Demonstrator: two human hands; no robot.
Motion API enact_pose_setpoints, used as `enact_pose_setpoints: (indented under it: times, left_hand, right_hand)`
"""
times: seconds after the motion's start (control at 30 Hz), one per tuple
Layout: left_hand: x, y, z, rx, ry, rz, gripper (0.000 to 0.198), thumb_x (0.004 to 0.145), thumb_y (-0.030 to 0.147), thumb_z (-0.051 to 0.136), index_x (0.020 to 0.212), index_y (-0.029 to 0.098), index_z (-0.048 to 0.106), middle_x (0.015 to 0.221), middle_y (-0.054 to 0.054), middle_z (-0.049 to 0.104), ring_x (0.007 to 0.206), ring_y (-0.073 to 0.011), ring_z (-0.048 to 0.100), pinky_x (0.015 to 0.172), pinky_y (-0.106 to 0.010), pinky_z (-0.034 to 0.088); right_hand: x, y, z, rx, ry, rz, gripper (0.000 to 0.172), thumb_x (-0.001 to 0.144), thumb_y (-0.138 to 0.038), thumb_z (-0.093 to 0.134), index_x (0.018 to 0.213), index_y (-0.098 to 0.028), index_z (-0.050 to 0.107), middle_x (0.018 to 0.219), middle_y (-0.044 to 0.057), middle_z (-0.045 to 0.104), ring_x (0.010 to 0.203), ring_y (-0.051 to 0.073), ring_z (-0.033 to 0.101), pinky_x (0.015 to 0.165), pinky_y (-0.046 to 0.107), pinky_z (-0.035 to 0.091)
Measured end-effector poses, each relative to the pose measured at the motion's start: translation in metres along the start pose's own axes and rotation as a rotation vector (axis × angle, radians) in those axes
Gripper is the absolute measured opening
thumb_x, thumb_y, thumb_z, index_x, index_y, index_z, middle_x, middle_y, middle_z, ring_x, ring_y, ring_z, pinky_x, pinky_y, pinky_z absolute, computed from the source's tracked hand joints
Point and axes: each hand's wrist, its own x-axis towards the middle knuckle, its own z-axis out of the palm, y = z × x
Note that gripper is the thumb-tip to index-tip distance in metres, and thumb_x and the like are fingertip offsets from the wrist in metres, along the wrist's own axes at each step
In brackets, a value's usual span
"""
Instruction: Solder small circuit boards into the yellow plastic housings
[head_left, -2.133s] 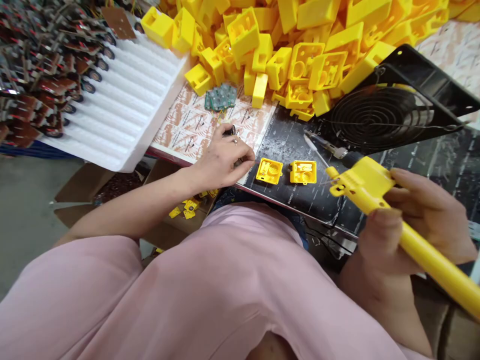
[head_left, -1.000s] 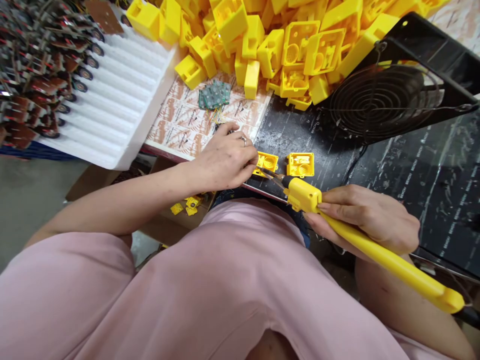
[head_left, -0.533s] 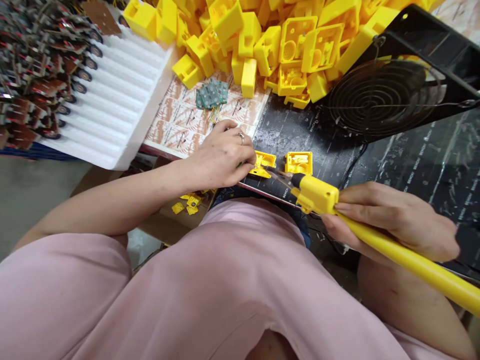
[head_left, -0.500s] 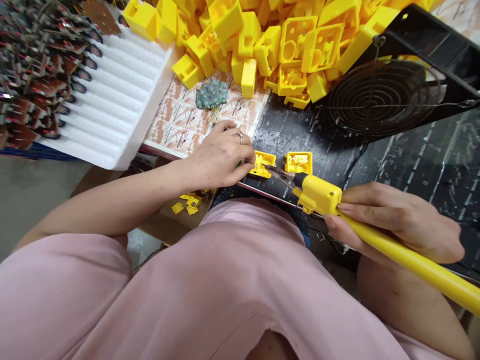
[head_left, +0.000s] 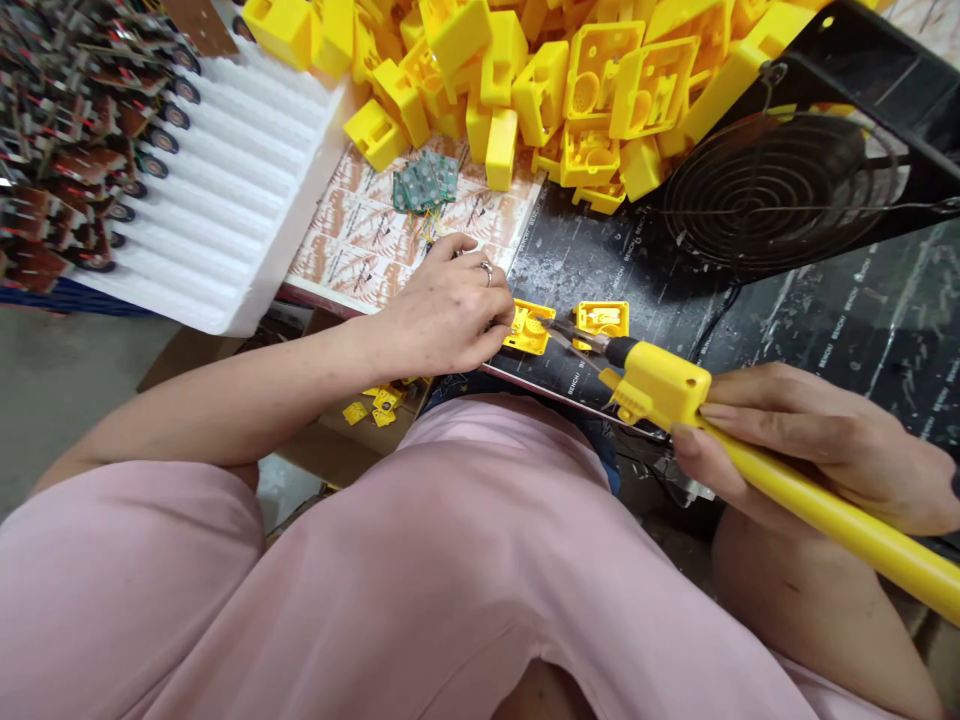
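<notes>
My left hand (head_left: 461,305), a ring on one finger, is closed at the left side of an open yellow housing (head_left: 529,328) on the black bench; its fingertips are partly hidden. My right hand (head_left: 817,430) grips a yellow hand tool (head_left: 667,385) with a black collar and a thin metal tip. That tip points left, over the right edge of the housing. Just to the right, behind the tool tip, lies a second open yellow housing (head_left: 602,319) with a pale part inside.
Many yellow housings (head_left: 502,60) are heaped at the back. Green circuit boards (head_left: 426,182) with wires lie beyond my left hand. A black fan (head_left: 780,190) stands at the back right. At left, a white foam tray (head_left: 225,190) bears many brown boards (head_left: 82,160).
My right hand has moved the tool right, away from my left hand. The tip now sits nearer the housing's right edge. My left hand stays nearly in place.
</notes>
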Motion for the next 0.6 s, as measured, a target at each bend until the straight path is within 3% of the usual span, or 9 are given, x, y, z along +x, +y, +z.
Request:
enact_pose_setpoints:
  times: [0.07,0.1,0.23,0.3,0.47,0.6]
  left_hand:
    - [0.001,0.001,-0.001,-0.011,-0.008,-0.015,0.033,0.094,0.031,0.047,0.075,0.022,0.073,0.078,-0.003,0.071,0.088,-0.0228,0.064,0.108,-0.053,0.045]
    - [0.001,0.001,-0.001,-0.016,-0.013,-0.024,0.033,0.094,0.031,0.047,0.075,0.022,0.073,0.078,-0.003,0.070,0.089,-0.0230,0.064,0.108,-0.053,0.045]
    - [0.001,0.002,-0.003,-0.020,-0.018,-0.034,0.032,0.093,0.032,0.048,0.075,0.022,0.072,0.081,-0.004,0.071,0.090,-0.0234,0.064,0.106,-0.052,0.045]
    - [0.000,0.002,-0.003,-0.019,-0.013,-0.033,0.030,0.092,0.031,0.048,0.076,0.021,0.072,0.083,-0.004,0.071,0.090,-0.0235,0.064,0.105,-0.052,0.045]
    - [0.000,0.003,-0.001,-0.009,-0.003,-0.037,0.028,0.092,0.030,0.049,0.077,0.021,0.071,0.084,-0.005,0.071,0.091,-0.0236,0.063,0.104,-0.050,0.046]
    - [0.000,0.003,0.002,-0.030,0.004,-0.035,0.025,0.092,0.029,0.049,0.079,0.021,0.069,0.084,-0.005,0.069,0.093,-0.0247,0.063,0.105,-0.052,0.045]
  right_hand:
    - [-0.002,0.003,0.000,0.013,0.034,-0.112,0.008,0.094,-0.036,0.077,0.096,-0.029,0.074,0.074,0.001,0.075,0.058,0.015,0.070,0.044,0.024,0.053]
    - [-0.003,0.003,0.001,0.006,0.037,-0.131,0.011,0.092,-0.029,0.079,0.102,-0.029,0.074,0.075,0.001,0.076,0.059,0.016,0.072,0.043,0.024,0.053]
    - [-0.010,-0.001,0.007,-0.132,0.108,-0.059,0.055,0.084,-0.020,0.085,0.135,-0.032,0.069,0.087,0.001,0.081,0.061,0.021,0.074,0.047,0.031,0.055]
    - [-0.014,-0.003,0.008,-0.190,0.136,-0.051,0.067,0.083,-0.020,0.086,0.145,-0.033,0.064,0.092,0.000,0.082,0.062,0.021,0.074,0.049,0.033,0.056]
    - [-0.014,-0.004,0.008,-0.192,0.105,-0.006,0.061,0.086,-0.022,0.084,0.142,-0.037,0.066,0.089,-0.001,0.080,0.062,0.021,0.073,0.052,0.033,0.059]
    - [-0.013,-0.004,0.010,-0.164,0.112,-0.063,0.062,0.082,-0.020,0.087,0.140,-0.034,0.068,0.089,0.000,0.081,0.060,0.020,0.072,0.049,0.032,0.057]
